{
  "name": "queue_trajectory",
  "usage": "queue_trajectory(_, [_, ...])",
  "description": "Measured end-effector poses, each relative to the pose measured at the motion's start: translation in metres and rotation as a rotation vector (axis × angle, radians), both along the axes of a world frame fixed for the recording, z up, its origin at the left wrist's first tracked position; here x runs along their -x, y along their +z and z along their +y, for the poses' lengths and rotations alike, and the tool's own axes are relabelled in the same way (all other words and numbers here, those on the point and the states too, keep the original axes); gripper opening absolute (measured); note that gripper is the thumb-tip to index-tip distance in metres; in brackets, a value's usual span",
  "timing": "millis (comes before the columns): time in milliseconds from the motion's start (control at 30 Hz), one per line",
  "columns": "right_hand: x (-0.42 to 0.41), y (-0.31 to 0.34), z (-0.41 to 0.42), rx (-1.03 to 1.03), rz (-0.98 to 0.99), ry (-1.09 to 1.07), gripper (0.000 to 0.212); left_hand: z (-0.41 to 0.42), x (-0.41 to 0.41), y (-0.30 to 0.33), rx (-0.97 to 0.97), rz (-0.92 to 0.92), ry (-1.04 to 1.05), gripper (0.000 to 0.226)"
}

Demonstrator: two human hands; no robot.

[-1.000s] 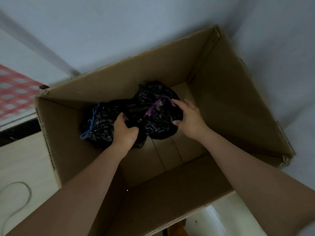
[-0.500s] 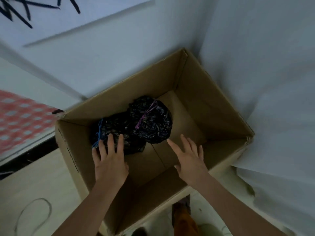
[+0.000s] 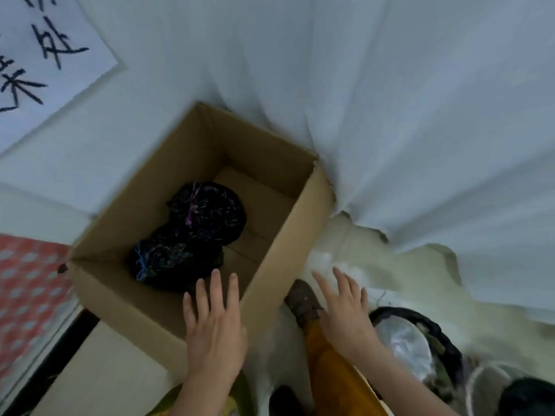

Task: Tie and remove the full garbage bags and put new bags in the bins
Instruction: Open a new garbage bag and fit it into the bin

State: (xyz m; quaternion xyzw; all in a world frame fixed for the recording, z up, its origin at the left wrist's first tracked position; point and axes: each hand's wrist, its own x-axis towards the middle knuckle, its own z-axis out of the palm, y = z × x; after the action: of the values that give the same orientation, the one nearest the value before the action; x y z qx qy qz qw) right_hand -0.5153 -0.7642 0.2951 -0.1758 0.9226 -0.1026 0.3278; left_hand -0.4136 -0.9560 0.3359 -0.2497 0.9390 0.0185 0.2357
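Two tied black garbage bags lie inside an open cardboard box (image 3: pixel 303 205): one with a purple tie (image 3: pixel 207 211) toward the back, one with a blue tie (image 3: pixel 171 261) nearer me. My left hand (image 3: pixel 214 328) hovers over the box's near corner, fingers straight, holding nothing. My right hand (image 3: pixel 345 310) is out over the floor right of the box, fingers spread and empty. At the lower right stands a bin (image 3: pixel 435 334) with a dark rim and a pale liner inside.
A white curtain (image 3: pixel 420 130) hangs behind and to the right of the box. A paper sign with black writing (image 3: pixel 36 61) is on the wall. A red patterned cloth (image 3: pixel 27 295) lies at the left. My orange trouser leg and brown shoe (image 3: pixel 301 298) stand beside the box.
Both hands let go of the bags and pulled back out of the box; the right hand swung right over the floor. The view rose and turned right, revealing the bin.
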Motion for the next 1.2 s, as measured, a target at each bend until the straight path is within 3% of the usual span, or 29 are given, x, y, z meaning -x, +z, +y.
queue_trajectory(333, [-0.095, 0.042, 0.251, -0.086, -0.055, -0.639, 0.067, 0.191, 0.048, 0.038, -0.067, -0.053, -0.469, 0.082])
queue_trajectory(667, [-0.176, 0.024, 0.504, -0.155, -0.037, -1.179, 0.066, 0.483, 0.053, 0.015, -0.123, -0.055, -0.948, 0.073])
queue_trajectory(933, [-0.2, -0.065, 0.635, -0.121, -0.118, -1.233, 0.06, 0.675, 0.043, -0.066, -0.165, -0.051, -1.263, 0.072])
queue_trajectory(1200, [-0.16, -0.21, 0.667, 0.002, -0.058, -1.187, 0.059, 0.728, 0.061, -0.198, -0.131, -0.107, -1.329, 0.069])
